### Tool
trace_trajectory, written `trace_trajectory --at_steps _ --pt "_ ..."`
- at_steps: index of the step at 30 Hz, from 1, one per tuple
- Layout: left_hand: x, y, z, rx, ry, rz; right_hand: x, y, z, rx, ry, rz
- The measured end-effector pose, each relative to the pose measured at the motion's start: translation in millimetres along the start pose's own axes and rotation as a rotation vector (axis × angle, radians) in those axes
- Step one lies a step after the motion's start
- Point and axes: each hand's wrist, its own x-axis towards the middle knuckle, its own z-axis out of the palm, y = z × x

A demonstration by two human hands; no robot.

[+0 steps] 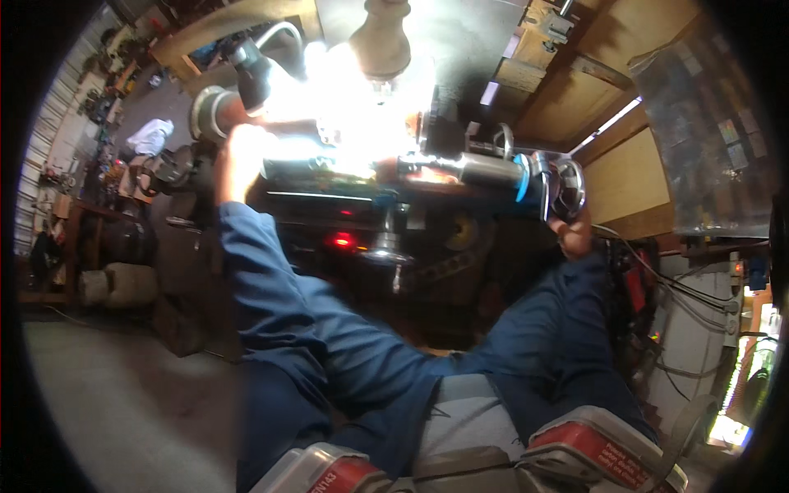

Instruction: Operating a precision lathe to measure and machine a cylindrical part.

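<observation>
A lathe stretches across in front of me, its middle washed out by glaring light. My left hand (pixel 240 156) is at its left end, beside a round metal part (pixel 212 113); glare hides the fingers. At the right end is the tailstock, with a steel barrel (pixel 489 171), a blue ring (pixel 523 177) and a chrome handwheel (pixel 569 187). My right hand (pixel 573 233) has its fingers curled at the wheel's lower rim. A metal lever (pixel 546 195) hangs beside the wheel. Below the bed is a chrome clamp handle (pixel 386 249).
A dark lamp head (pixel 249 70) stands at upper left. Over the glare hangs a pale turned wooden piece (pixel 383 41). Cables (pixel 699 316) run along the right wall, and a cluttered bench (pixel 107 177) lies far left. Red and grey mask filters (pixel 596 448) show at the bottom.
</observation>
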Motion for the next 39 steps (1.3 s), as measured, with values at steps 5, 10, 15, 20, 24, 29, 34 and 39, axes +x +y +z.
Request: trace_trajectory --at_steps 5,10,15,20,24,29,34,39 --pt "-18.8 -11.5 -2.9 0.129 0.216 -0.165 13.8 -58.4 -30.0 0.328 0.101 0.045" --pt "-35.7 -11.4 -1.2 -0.087 0.343 -0.138 97.0 -6.2 -60.4 -0.196 -0.125 0.139" --pt "-52.7 -11.4 3.5 -0.237 0.366 -0.036 132.2 56.7 -17.0 -0.301 -0.415 0.135" --pt "-70.3 -28.8 2.1 -0.270 0.376 0.036 116.8 53.6 25.2 -0.692 -0.692 0.158" --pt "-79.3 -31.5 5.5 -0.295 0.415 0.083 121.2 26.3 34.4 -0.789 -0.880 0.290" --pt "-87.1 -23.3 3.8 -0.222 0.454 0.144 143.1 47.5 39.5 -0.741 -0.325 -0.071" --pt "-161.4 27.3 60.9 -0.332 0.884 -0.432 140.3 77.8 42.4 -0.803 -0.541 -0.054" --pt "-276.1 -13.8 103.6 -1.021 0.196 -0.861 175.5 1.6 41.4 -0.654 -1.166 0.378"
